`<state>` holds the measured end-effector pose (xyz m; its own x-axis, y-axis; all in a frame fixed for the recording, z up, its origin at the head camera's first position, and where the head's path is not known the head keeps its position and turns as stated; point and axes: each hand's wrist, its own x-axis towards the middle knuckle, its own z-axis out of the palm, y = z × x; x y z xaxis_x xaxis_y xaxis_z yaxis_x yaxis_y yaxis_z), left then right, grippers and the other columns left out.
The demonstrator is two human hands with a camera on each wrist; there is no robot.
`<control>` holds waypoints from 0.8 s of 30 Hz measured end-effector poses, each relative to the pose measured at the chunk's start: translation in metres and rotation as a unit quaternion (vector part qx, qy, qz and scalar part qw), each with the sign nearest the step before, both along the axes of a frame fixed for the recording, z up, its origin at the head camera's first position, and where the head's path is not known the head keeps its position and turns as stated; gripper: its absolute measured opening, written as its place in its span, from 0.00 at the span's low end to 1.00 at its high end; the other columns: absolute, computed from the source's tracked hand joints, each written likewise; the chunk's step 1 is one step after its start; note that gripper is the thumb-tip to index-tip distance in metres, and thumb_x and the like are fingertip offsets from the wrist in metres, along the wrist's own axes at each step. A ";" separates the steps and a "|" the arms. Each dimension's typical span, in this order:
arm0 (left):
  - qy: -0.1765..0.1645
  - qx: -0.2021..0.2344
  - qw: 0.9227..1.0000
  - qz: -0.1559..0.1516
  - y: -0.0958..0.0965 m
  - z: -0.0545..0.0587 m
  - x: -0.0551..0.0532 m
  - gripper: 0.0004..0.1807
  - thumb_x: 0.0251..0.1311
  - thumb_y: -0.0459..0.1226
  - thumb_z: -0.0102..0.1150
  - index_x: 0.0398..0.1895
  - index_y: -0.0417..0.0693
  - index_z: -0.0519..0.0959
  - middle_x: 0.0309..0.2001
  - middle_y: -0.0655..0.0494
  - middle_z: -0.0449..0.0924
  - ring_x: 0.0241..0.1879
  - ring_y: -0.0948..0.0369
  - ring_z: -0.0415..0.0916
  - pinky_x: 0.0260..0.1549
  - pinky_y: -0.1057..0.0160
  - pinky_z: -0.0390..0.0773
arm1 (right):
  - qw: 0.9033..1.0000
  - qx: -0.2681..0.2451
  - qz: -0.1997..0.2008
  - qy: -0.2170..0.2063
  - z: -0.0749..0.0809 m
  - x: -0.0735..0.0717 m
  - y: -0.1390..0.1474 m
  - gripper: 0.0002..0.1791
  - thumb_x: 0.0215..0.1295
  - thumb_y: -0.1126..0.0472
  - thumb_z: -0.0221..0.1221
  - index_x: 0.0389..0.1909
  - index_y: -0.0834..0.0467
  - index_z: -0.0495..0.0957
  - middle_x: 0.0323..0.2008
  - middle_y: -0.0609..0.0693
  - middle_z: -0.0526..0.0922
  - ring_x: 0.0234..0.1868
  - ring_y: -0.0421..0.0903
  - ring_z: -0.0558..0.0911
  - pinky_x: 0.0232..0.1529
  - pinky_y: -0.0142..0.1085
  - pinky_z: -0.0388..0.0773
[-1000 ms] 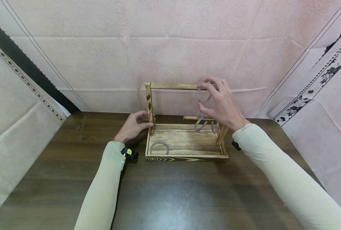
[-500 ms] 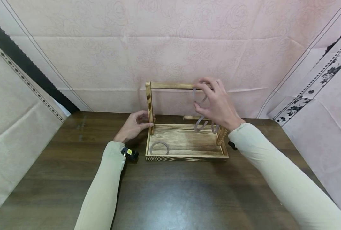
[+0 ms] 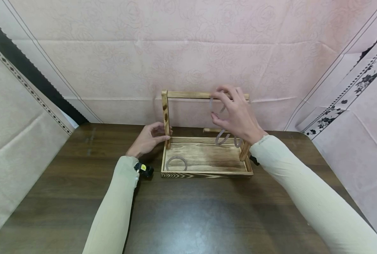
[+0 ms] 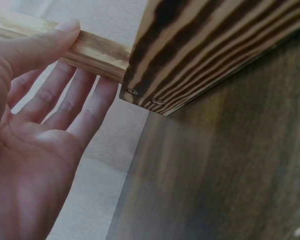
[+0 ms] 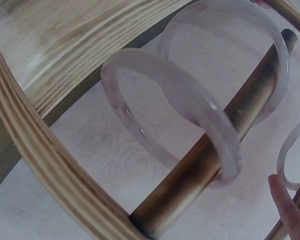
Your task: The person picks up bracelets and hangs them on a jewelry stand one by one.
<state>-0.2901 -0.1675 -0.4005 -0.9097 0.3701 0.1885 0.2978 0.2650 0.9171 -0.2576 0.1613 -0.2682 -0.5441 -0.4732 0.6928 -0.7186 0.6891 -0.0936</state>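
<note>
A wooden display stand has a tray base (image 3: 204, 155), a left upright (image 3: 166, 116), a top bar (image 3: 188, 95) and a lower rod (image 3: 210, 130). My left hand (image 3: 147, 139) grips the left upright low down, thumb (image 4: 50, 45) on one side and fingers behind. At the top bar, my right hand (image 3: 236, 113) holds a pale translucent bangle (image 5: 285, 160) between thumb and fingers; the hand partly covers it. Two similar bangles (image 3: 221, 138) (image 5: 175, 90) hang on the lower rod below that hand. Another bangle (image 3: 176, 163) leans inside the tray at its front left.
The stand is on a dark wooden table (image 3: 188, 211), near its far edge. Behind rises a pale floral cloth (image 3: 188, 53). A right upright (image 3: 245, 151) stands beneath my right wrist.
My right hand has slid leftward along the top bar with the bangle. The left hand, the stand and the other bangles have stayed in place.
</note>
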 end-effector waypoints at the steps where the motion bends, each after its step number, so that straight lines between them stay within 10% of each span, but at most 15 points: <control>1: 0.001 0.000 1.000 0.001 0.000 0.000 0.000 0.19 0.65 0.36 0.68 0.58 0.44 0.79 0.57 0.43 0.84 0.58 0.52 0.81 0.62 0.54 0.77 | 1.000 0.001 0.000 -0.001 0.000 0.000 -0.001 0.29 0.57 0.61 0.70 0.61 0.53 0.77 0.62 0.57 0.75 0.55 0.56 0.72 0.50 0.51 0.75; 24: 0.005 -0.007 1.000 0.003 -0.001 -0.002 -0.002 0.21 0.64 0.36 0.69 0.58 0.40 0.78 0.54 0.48 0.85 0.56 0.52 0.81 0.61 0.52 0.76 | 1.000 0.005 0.009 0.005 0.001 -0.001 -0.021 0.29 0.57 0.59 0.71 0.61 0.52 0.77 0.61 0.55 0.75 0.56 0.55 0.73 0.46 0.49 0.77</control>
